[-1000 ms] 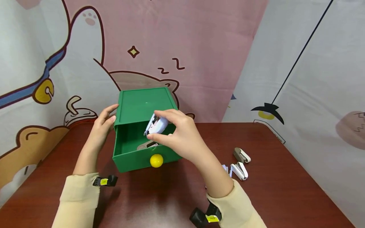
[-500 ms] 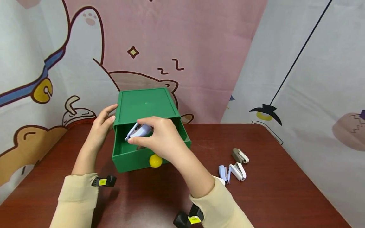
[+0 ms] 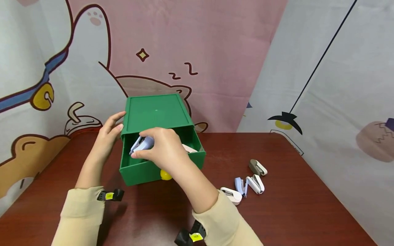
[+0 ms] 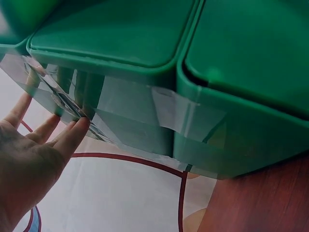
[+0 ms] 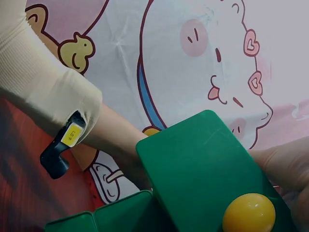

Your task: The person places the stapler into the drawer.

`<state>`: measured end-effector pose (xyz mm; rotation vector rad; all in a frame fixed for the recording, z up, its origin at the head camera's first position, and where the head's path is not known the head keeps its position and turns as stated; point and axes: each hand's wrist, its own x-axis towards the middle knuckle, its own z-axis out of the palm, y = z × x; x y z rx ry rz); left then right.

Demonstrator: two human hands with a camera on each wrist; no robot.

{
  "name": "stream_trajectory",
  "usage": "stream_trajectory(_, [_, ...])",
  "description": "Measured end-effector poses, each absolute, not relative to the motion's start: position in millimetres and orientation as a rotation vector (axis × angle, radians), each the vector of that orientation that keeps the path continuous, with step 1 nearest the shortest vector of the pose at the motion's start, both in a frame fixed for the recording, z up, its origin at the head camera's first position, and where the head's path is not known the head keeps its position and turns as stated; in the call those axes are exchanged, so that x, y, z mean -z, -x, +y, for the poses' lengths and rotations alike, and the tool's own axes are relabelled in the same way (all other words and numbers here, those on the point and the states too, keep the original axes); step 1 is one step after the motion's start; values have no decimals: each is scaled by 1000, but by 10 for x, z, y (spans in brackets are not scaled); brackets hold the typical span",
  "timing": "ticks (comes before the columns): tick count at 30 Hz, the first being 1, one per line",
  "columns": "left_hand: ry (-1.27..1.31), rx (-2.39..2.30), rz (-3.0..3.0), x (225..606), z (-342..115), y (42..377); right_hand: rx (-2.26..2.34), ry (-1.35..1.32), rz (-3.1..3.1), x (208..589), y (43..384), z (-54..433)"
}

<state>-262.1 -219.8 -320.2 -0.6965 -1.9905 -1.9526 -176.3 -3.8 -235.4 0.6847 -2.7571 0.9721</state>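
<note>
My right hand (image 3: 164, 148) pinches a small light blue stapler (image 3: 144, 143) between thumb and fingers, down within the left part of the pulled-out drawer (image 3: 138, 175). The drawer belongs to a green box (image 3: 157, 112) and has a round yellow knob (image 3: 166, 175) on its front. Part of a white stapler (image 3: 188, 148) shows inside at the right; my right hand hides the drawer's middle. My left hand (image 3: 107, 131) touches the box's left side with its fingers spread. In the left wrist view, those fingertips (image 4: 82, 123) rest against clear tape on the box wall.
On the table to the right lie a brown-and-white stapler (image 3: 258, 167), a white stapler (image 3: 255, 183), another light blue stapler (image 3: 241, 186) and a second white one (image 3: 231, 195). A cartoon-printed cloth (image 3: 215, 68) hangs behind the table (image 3: 292, 205).
My right hand has carried the light blue stapler left and down into the drawer. The staplers on the table have come out from behind my right arm. My left hand stays at the box.
</note>
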Motion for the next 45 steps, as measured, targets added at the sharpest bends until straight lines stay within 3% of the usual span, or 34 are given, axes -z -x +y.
stream_trajectory(20, [739,1962,-1966,3199,-2196,2606,-1016,-731,-2581,2418,1727,26])
stream_trajectory(45, [700,1966,-1981,3210,-2186,2626,-1286,-862,-1906,2652,1530,320])
